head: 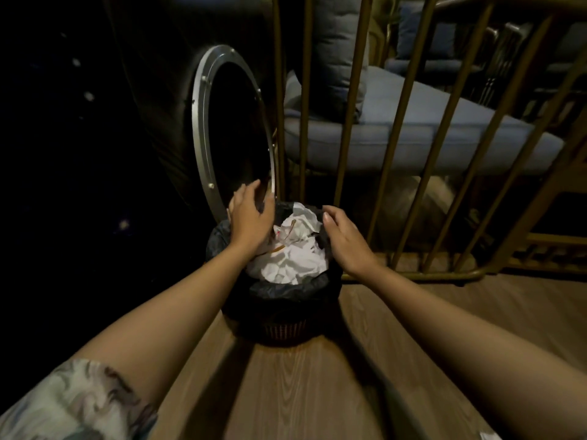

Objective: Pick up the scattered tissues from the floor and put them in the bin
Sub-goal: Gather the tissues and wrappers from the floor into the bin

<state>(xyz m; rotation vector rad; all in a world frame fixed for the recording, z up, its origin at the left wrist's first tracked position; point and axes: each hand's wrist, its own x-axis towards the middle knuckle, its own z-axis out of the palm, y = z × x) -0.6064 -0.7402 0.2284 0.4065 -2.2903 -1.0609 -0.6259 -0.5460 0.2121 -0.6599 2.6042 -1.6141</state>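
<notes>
A small dark bin (286,315) lined with a black bag stands on the wooden floor in the middle of the view. Crumpled white tissues (292,258) fill it to the rim. My left hand (251,214) hovers over the bin's left rim with fingers spread and nothing in it. My right hand (343,236) is at the right rim, fingers loosely curved, palm down, holding nothing. A scrap of white tissue (489,435) lies on the floor at the bottom right edge.
A large round metal-rimmed disc (203,128) leans behind the bin on the left. Gold metal railing bars (409,154) stand right behind the bin, with a blue cushioned seat (428,134) beyond. The left side is dark. Wooden floor (317,392) stretches toward me.
</notes>
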